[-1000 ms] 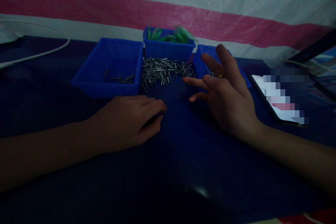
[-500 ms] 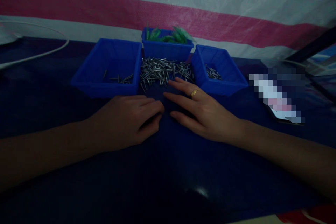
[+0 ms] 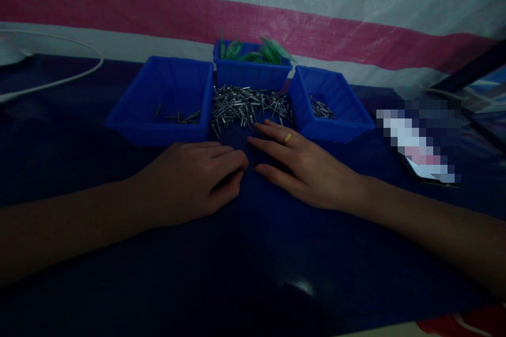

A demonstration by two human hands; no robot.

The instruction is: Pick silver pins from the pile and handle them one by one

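Silvery, slender metal pins lie heaped on glossy dark-blue counter just beyond curled left hand, grip unclear, and flat-spread right hand; apparently a pause, any pick calling for forward reach.

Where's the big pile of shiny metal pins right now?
In the head view, the pile of pins is on the table, above the picture's middle, between the left box and the right box, just in front of the back box.
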